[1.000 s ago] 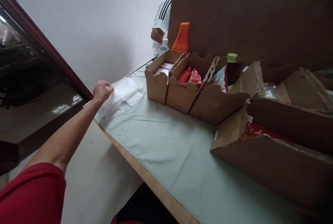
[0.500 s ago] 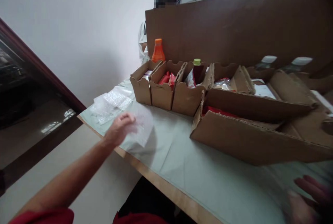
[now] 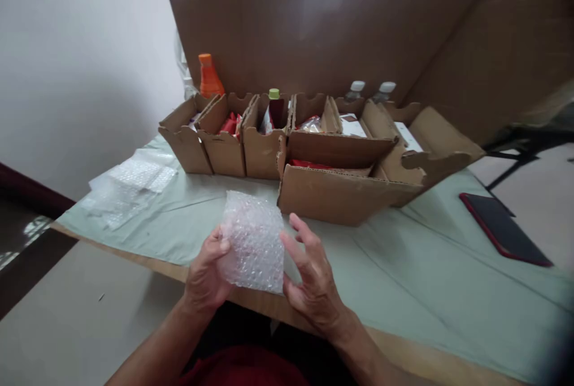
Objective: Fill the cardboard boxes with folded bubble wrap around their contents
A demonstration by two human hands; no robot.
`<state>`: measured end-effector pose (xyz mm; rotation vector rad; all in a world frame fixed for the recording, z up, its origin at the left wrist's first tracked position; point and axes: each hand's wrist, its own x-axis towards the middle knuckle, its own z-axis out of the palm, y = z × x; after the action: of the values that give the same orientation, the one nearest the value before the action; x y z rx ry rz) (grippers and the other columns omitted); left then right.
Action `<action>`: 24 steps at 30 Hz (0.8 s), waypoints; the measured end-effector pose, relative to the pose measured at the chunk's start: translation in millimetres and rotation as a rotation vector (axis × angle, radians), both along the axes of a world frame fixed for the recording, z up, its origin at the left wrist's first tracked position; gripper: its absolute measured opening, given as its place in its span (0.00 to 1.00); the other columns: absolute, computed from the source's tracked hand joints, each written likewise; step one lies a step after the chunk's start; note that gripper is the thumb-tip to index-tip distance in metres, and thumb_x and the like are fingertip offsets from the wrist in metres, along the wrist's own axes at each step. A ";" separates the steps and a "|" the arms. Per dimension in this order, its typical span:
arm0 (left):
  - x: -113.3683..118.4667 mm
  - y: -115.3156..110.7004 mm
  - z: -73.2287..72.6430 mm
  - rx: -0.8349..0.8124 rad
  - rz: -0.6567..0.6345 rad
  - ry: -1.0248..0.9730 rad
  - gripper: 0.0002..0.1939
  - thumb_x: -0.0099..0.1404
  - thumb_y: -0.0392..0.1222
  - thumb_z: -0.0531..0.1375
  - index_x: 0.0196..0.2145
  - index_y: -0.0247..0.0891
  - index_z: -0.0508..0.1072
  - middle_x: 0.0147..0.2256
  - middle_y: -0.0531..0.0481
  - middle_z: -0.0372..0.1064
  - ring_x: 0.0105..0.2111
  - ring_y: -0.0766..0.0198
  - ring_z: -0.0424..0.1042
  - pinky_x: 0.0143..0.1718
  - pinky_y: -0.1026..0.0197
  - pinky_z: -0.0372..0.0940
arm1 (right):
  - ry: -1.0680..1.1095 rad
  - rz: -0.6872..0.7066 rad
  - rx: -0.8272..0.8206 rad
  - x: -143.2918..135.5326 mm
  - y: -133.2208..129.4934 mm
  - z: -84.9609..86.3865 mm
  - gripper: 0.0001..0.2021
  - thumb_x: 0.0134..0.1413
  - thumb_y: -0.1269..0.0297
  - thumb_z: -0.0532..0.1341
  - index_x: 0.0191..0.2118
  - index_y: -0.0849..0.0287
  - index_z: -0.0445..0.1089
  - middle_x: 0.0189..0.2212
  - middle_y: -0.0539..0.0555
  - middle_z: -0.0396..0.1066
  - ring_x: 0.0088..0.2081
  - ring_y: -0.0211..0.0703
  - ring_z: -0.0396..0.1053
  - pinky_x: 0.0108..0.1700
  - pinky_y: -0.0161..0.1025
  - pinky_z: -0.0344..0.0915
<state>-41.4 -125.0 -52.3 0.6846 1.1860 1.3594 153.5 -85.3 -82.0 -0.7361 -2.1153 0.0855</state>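
A clear bubble wrap bag [image 3: 255, 248] hangs over the near edge of the table, between my two hands. My left hand [image 3: 210, 269] pinches its left side, thumb on top and the fingers behind it. At the right edge of the bag is my right hand [image 3: 314, 278], its fingers apart and slightly curled; the fingertips are close to the edge, and I cannot tell whether they touch it. More bubble wrap bags [image 3: 139, 177] lie in a loose pile on the table's left side.
Cardboard bins [image 3: 264, 153] stand in a row, holding packets and boxes, with a wider cardboard bin [image 3: 332, 195] in front. Behind are an orange bottle [image 3: 210, 78] and a tall cardboard panel [image 3: 314, 33]. A dark red-edged tablet-like object [image 3: 504, 227] lies at right. Another person is partly visible behind the panel.
My left hand has brought the bubble wrap bag from beside the pile to in front of me. My right hand has come in from the far right to the bag. The view has turned right.
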 end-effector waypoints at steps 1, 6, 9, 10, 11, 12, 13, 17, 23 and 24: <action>1.3 -1.7 -4.0 -0.034 0.001 -0.068 0.23 0.52 0.60 0.66 0.41 0.44 0.76 0.39 0.47 0.79 0.42 0.48 0.79 0.39 0.50 0.75 | -0.010 0.019 0.015 -1.6 2.3 -0.4 0.37 0.60 0.78 0.58 0.73 0.49 0.53 0.72 0.63 0.53 0.69 0.57 0.59 0.61 0.56 0.69; -2.1 -31.8 -35.8 -0.266 0.002 -0.178 0.22 0.51 0.53 0.74 0.40 0.42 0.75 0.36 0.50 0.76 0.35 0.57 0.77 0.35 0.57 0.74 | -0.154 0.141 -0.126 3.4 5.8 -21.7 0.18 0.59 0.77 0.56 0.50 0.57 0.76 0.59 0.63 0.72 0.59 0.52 0.71 0.54 0.49 0.71; -12.9 -59.6 -44.3 -0.232 0.084 0.070 0.26 0.55 0.52 0.73 0.50 0.47 0.74 0.40 0.49 0.77 0.35 0.57 0.77 0.36 0.55 0.74 | -0.177 0.189 -0.297 8.4 1.9 -37.5 0.18 0.59 0.76 0.57 0.52 0.58 0.76 0.55 0.61 0.76 0.54 0.49 0.74 0.51 0.47 0.71; -16.6 -65.8 -44.0 -0.189 0.105 0.209 0.23 0.57 0.51 0.72 0.50 0.48 0.75 0.41 0.48 0.77 0.37 0.55 0.78 0.38 0.53 0.75 | -0.179 0.201 -0.341 8.8 -0.5 -40.1 0.19 0.59 0.76 0.57 0.53 0.58 0.76 0.54 0.59 0.77 0.54 0.48 0.74 0.52 0.47 0.71; -20.1 -69.1 -42.4 -0.131 0.119 0.360 0.19 0.59 0.49 0.70 0.48 0.48 0.76 0.42 0.47 0.76 0.39 0.54 0.78 0.41 0.51 0.75 | -0.184 0.208 -0.375 8.4 -3.5 -40.9 0.19 0.60 0.76 0.57 0.53 0.57 0.76 0.53 0.58 0.78 0.54 0.47 0.74 0.52 0.47 0.70; -23.3 -69.1 -40.2 -0.060 0.133 0.508 0.14 0.61 0.48 0.69 0.45 0.49 0.77 0.43 0.46 0.76 0.42 0.52 0.77 0.45 0.49 0.75 | -0.198 0.210 -0.402 7.4 -7.0 -39.4 0.19 0.60 0.76 0.58 0.53 0.56 0.76 0.53 0.57 0.78 0.54 0.47 0.74 0.53 0.47 0.70; -26.3 -65.8 -37.5 0.017 0.142 0.640 0.11 0.62 0.47 0.67 0.43 0.50 0.78 0.45 0.46 0.75 0.46 0.50 0.77 0.47 0.47 0.75 | -0.224 0.216 -0.424 6.3 -10.9 -35.9 0.19 0.60 0.76 0.58 0.53 0.55 0.76 0.52 0.56 0.79 0.54 0.47 0.74 0.54 0.48 0.69; -37.3 -27.9 -29.6 0.270 0.020 0.995 0.11 0.68 0.41 0.59 0.48 0.51 0.76 0.53 0.44 0.73 0.55 0.48 0.74 0.50 0.43 0.75 | -0.410 0.267 -0.516 7.8 -24.1 -7.3 0.20 0.57 0.66 0.65 0.56 0.55 0.74 0.60 0.58 0.73 0.61 0.54 0.68 0.61 0.55 0.64; -37.4 34.3 -44.3 0.570 -0.362 1.390 0.20 0.69 0.30 0.53 0.55 0.39 0.72 0.63 0.38 0.69 0.67 0.48 0.64 0.64 0.40 0.64 | -0.411 0.204 -0.476 11.5 -21.7 10.0 0.20 0.62 0.60 0.63 0.59 0.56 0.72 0.63 0.63 0.70 0.62 0.57 0.67 0.61 0.57 0.66; -34.9 39.5 -49.9 0.580 -0.441 1.439 0.21 0.69 0.29 0.52 0.58 0.36 0.71 0.65 0.36 0.66 0.68 0.47 0.62 0.66 0.40 0.62 | -0.420 0.174 -0.450 7.3 -21.6 4.2 0.19 0.64 0.62 0.62 0.58 0.57 0.73 0.62 0.63 0.70 0.61 0.57 0.68 0.61 0.56 0.67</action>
<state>-76.3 -85.5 -102.2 2.4206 1.4966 0.6815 160.8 -106.9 -77.9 -0.8851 -2.5984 0.5590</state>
